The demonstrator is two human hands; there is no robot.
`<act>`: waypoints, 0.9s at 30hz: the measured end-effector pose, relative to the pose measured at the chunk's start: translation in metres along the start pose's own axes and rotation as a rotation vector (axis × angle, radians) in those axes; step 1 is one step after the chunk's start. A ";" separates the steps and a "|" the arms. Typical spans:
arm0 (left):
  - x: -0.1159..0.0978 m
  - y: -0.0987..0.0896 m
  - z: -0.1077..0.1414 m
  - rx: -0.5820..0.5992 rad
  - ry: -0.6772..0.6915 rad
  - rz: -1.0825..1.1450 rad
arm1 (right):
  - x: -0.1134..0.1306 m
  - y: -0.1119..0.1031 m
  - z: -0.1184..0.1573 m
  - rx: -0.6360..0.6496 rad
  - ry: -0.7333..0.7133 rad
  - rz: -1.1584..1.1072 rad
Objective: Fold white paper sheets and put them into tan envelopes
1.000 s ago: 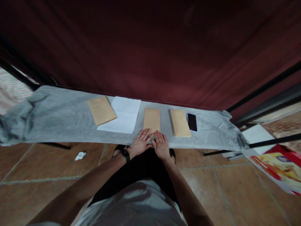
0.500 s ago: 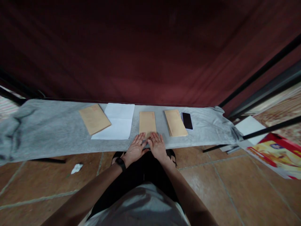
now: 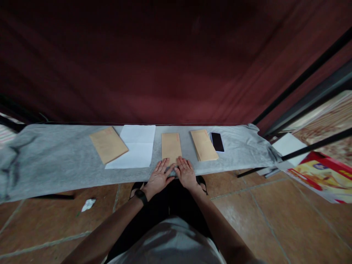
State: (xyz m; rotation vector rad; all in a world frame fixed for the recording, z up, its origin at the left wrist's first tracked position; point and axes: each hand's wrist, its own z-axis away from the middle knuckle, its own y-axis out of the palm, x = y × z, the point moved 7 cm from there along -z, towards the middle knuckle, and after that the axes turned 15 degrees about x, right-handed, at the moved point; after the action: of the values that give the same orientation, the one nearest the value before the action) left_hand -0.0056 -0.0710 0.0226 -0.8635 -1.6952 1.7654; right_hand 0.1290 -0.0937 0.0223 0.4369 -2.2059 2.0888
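A brown envelope [image 3: 171, 145] lies upright in front of me on the grey cloth of a narrow bench [image 3: 68, 172]. My left hand [image 3: 159, 176] rests flat on its lower left corner, fingers spread. On its lower right corner lies my right hand [image 3: 186, 173], also flat and with fingers extended. Left of them, another brown envelope or stack [image 3: 108, 145] overlaps a creased white sheet [image 3: 139, 146]. To the right are more brown envelopes [image 3: 204, 145], slightly fanned, beside a dark phone [image 3: 217, 142].
A dark red panel [image 3: 176, 73] rises behind the bench. Black metal bars [image 3: 313, 146] cross the right side, near a red and yellow box [image 3: 324, 174]. Crumpled white tissue [image 3: 88, 205] lies on the tiled floor at the lower left.
The camera view has shifted slightly. Both hands stay on the middle envelope's lower end, with my right hand a little farther from my left.
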 end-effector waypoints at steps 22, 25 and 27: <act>0.003 0.003 -0.001 -0.010 -0.013 0.020 | -0.007 0.008 -0.064 0.177 0.019 -0.010; 0.004 0.003 -0.001 -0.014 -0.020 0.016 | -0.013 0.007 -0.074 0.182 0.044 -0.018; 0.004 0.004 -0.001 -0.014 -0.021 0.011 | -0.016 0.007 -0.080 0.182 0.059 -0.026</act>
State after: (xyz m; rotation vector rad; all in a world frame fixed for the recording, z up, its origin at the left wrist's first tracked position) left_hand -0.0075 -0.0679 0.0186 -0.8642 -1.7219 1.7776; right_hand 0.1316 -0.0115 0.0170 0.4082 -1.9768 2.2669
